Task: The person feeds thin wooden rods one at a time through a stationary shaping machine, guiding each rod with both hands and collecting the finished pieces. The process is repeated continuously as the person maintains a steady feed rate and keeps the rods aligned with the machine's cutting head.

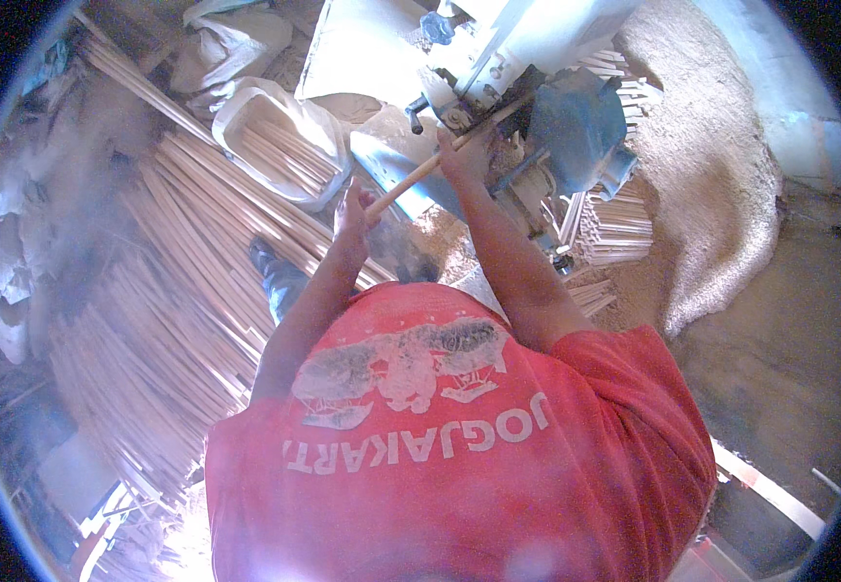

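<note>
A long pale wooden stick [406, 184] slants up to the right, its far end reaching the white machine [486, 82] with a small dark crank handle [414, 114]. At the stick's near end is my left hand [350, 218], its fingers partly curled against the wood. Farther along, close to the machine, my right hand [461, 160] is closed round the same stick. Just right of the machine, a blue cover or cloth [578, 131] hides part of what lies under it.
Many long wooden sticks [178, 262] lie in a wide pile at the left. A white sack-like container [280, 145] holds more sticks. Stacked sticks [614, 228] sit right of the machine, beside a large sawdust heap [716, 165]. White sacks [231, 44] stand at the back left.
</note>
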The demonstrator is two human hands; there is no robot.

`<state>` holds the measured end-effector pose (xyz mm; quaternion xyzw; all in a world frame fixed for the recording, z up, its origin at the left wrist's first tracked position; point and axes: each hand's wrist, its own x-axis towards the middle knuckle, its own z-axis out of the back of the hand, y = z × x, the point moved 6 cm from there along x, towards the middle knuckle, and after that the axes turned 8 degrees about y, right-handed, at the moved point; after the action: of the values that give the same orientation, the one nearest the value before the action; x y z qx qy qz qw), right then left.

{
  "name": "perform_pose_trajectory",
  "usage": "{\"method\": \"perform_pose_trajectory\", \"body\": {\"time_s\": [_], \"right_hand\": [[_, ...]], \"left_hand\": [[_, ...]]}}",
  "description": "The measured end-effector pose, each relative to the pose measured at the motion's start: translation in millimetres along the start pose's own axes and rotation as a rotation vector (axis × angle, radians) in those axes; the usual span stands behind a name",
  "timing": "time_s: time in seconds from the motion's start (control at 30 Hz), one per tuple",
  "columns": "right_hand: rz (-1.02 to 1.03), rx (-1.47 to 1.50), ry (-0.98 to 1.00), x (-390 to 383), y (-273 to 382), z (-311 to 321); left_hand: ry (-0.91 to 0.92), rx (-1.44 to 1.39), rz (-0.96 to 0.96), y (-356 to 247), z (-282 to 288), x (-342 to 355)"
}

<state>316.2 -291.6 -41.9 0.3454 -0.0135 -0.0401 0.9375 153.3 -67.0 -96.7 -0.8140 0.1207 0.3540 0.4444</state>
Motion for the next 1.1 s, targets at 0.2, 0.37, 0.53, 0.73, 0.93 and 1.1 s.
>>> {"method": "perform_pose_trajectory", "body": {"time_s": [0.2, 0.37, 0.53, 0.73, 0.93, 1.1], "right_hand": [[0.137, -0.126, -0.177, -3.1, 2.2, -3.8], [0.003, 0.066, 0.014, -9.5, 6.2, 0.9], [-0.006, 0.019, -0.044, -9.9, 12.7, 4.7], [0.013, -0.010, -0.058, -3.4, 1.7, -2.7], [0.065, 0.040, -0.123, -5.4, 11.4, 2.0], [0.105, 0.236, -0.075, -12.3, 25.0, 23.9]], "left_hand": [[0.073, 0.072, -0.142, -5.2, 5.0, -2.5], [0.087, 0.057, -0.091, 3.0, 9.0, 12.5], [0.040, 0.018, 0.004, 6.6, 6.6, 12.6], [0.035, 0.031, -0.155, -6.2, -0.4, -4.3], [0.046, -0.106, 0.005, -7.2, 42.5, 23.7], [0.026, -0.154, 0.022, -9.6, 103.1, 53.0]]}}
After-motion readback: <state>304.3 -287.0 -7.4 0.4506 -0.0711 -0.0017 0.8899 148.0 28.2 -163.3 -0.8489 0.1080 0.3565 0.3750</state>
